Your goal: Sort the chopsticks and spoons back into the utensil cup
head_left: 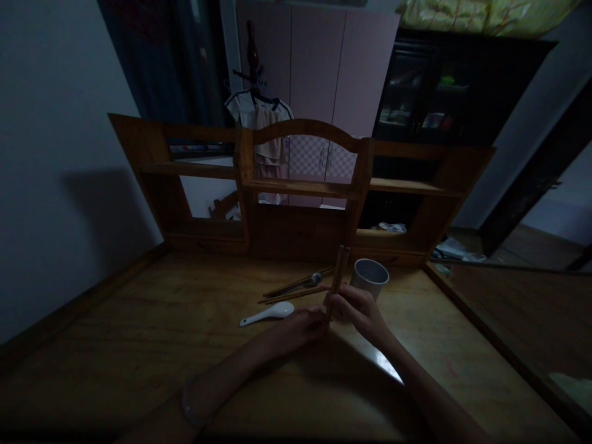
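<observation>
A pair of wooden chopsticks (340, 268) stands nearly upright over the desk, tips up. My right hand (355, 306) is closed round them at mid-length. Lower down, my left hand (308, 327) is closed at their bottom end, its fingertips partly hidden. Left of my hands lies a white soup spoon (272, 311), bowl toward the right. Just behind it are a metal fork (311, 281) and more loose chopsticks (282, 298), lying slantwise. A grey cylindrical cup (371, 274) stands upright behind my right hand, which covers part of its lower side.
The wooden desk (208, 351) carries a shelf unit (300, 185) along its back edge. A wall (69, 203) borders the left side. To the right is a lower brown surface (522, 314). Pink cabinets (314, 68) and hanging clothes (266, 123) stand behind. The room is dim.
</observation>
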`<state>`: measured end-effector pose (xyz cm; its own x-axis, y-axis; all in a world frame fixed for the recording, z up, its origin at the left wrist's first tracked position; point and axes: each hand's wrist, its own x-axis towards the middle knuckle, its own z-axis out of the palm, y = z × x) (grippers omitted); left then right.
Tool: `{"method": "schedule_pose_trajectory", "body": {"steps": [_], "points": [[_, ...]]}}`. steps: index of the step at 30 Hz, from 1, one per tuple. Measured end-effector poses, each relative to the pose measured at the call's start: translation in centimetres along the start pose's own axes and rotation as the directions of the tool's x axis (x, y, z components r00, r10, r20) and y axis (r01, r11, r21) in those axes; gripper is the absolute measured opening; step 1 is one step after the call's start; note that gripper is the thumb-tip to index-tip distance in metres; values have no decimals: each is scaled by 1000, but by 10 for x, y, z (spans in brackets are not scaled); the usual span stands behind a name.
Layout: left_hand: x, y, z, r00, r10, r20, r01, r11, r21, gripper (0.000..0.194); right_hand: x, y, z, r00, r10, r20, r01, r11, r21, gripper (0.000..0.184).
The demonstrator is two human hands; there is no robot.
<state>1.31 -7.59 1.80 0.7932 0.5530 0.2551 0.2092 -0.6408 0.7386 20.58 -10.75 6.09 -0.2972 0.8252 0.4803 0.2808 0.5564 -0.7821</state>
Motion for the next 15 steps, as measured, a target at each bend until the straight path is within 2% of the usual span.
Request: {"method": "schedule_pose_trajectory", "body": {"steps": [15], "points": [[0,-1,0,1000,-4,-17,4,999,-51,21,0,2,-1,998,57,-14,-57,998,7,25]]}}
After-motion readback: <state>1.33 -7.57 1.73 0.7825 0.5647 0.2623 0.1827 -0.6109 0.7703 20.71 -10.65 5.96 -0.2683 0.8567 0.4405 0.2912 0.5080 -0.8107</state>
